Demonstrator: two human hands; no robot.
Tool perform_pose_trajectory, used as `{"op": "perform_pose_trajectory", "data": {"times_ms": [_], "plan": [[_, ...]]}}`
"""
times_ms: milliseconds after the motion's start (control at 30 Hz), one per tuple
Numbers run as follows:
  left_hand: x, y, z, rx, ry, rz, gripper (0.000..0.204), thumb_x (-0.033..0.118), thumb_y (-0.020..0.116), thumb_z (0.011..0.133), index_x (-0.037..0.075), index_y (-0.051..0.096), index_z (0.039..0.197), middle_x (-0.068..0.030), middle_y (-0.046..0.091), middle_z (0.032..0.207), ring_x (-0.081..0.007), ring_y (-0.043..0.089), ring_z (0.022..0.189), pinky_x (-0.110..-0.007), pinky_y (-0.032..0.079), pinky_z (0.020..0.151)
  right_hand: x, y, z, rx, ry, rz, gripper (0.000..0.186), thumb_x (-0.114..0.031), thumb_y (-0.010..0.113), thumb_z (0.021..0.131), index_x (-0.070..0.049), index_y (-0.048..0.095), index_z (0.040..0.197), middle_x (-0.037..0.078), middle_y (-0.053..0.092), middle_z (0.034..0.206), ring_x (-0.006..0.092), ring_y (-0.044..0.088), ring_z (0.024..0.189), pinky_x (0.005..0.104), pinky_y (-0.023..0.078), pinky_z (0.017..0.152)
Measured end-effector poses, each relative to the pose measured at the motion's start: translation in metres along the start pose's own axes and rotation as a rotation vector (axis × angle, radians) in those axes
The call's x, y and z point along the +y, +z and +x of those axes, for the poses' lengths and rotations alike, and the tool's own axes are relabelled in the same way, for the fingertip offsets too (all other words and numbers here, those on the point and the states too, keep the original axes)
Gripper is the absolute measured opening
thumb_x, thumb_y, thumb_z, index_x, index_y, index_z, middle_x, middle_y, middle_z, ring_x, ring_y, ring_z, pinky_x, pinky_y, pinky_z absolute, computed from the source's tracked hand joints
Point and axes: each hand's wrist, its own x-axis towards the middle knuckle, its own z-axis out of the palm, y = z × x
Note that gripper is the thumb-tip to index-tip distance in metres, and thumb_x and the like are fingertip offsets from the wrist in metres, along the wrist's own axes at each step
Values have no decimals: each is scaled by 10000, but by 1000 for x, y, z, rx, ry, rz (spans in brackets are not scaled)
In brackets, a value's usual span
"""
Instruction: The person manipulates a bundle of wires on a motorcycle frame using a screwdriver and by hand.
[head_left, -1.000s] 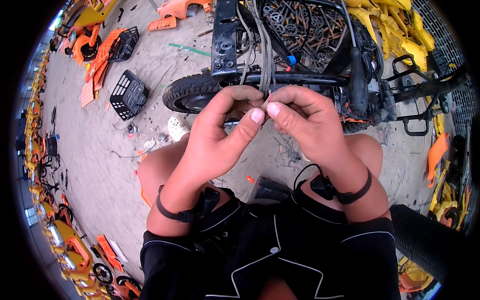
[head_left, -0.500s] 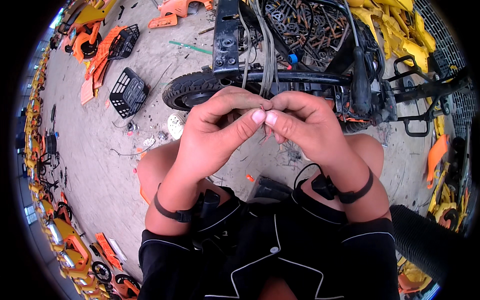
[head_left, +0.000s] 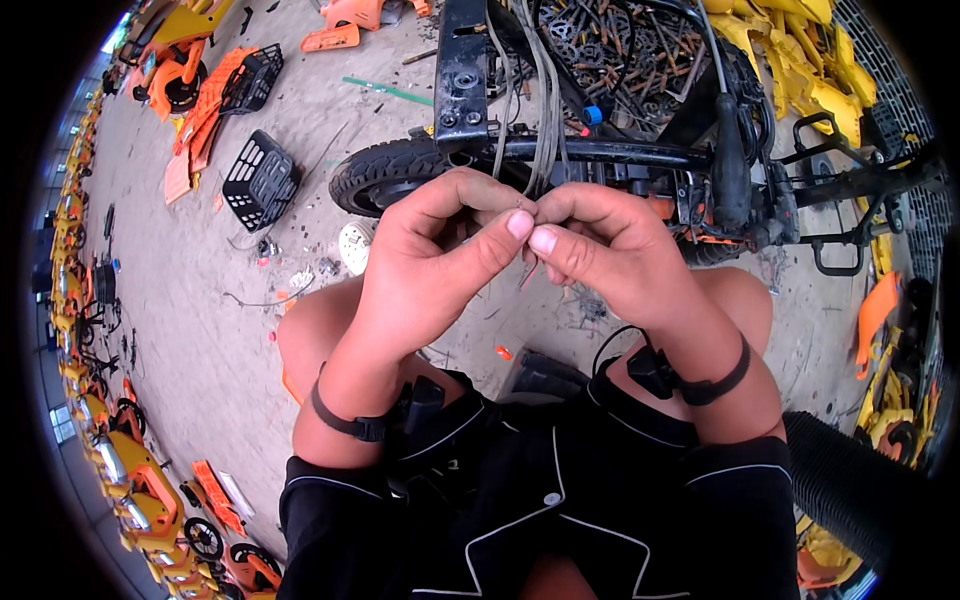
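Observation:
My left hand (head_left: 430,260) and my right hand (head_left: 625,260) meet thumb to thumb in front of the black vehicle frame (head_left: 620,150). Both are closed in a pinch on a thin reddish wire (head_left: 529,274), whose loose end pokes out below the fingertips. Most of the wire is covered by my fingers. Grey cables (head_left: 546,90) run down over the frame and pass behind my hands; whether the wire joins them cannot be seen. Right of the cables, a black-handled screwdriver (head_left: 731,160) stands against the frame.
A black tyre (head_left: 385,172) lies left of the frame, with a black basket (head_left: 262,182) farther left. Rusty metal parts (head_left: 640,60) are heaped behind. Yellow panels (head_left: 815,70) pile up at the far right, beside black metal brackets (head_left: 838,255). Orange parts (head_left: 200,130) lie at the left.
My thumbs have drawn slightly apart, and less of the reddish wire shows between them. The surroundings have shifted slightly right in the view.

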Motion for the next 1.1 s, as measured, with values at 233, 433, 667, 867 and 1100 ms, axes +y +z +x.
{"op": "perform_pose_trajectory", "data": {"times_ms": [233, 433, 667, 867, 1100], "plan": [[-4, -1, 0, 28, 1, 27, 94, 65, 680, 905, 4, 658, 973, 4, 593, 847, -55, 532, 767, -211, 438, 682, 7, -3, 1, -11, -37, -107, 156, -164, 619, 957, -23, 611, 1022, 8, 612, 866, 54, 557, 745, 206, 474, 625], [-4, -1, 0, 34, -5, 59, 116, 74, 691, 899, 5, 663, 988, 10, 591, 848, -51, 523, 773, -206, 436, 685, 3, -4, 0, -2, 1, -125, 151, -167, 616, 959, -25, 614, 1010, 7, 614, 857, 51, 554, 744, 206, 472, 628], [-5, -1, 0, 21, 4, 32, 130, 77, 694, 896, 1, 661, 996, 5, 604, 860, -52, 533, 775, -206, 443, 692, 2, 1, 0, 40, 1, -79, 118, -104, 630, 947, 10, 618, 975, -33, 566, 777, 20, 502, 697, 197, 430, 600], [-5, -1, 1, 18, -4, 51, 133, 81, 693, 899, -1, 659, 998, 4, 610, 862, -52, 537, 776, -206, 447, 691, 0, 1, -1, 38, 3, -76, 128, -111, 624, 951, 14, 617, 980, -27, 572, 782, 24, 511, 704, 200, 434, 608], [-3, 0, 0, 27, -15, 52, 134, 85, 690, 902, 3, 654, 1002, 6, 617, 872, -50, 545, 785, -205, 453, 699, 1, -1, 1, 6, 2, -32, 137, -114, 614, 958, 20, 616, 988, -3, 596, 802, 49, 550, 724, 224, 468, 638]]}}
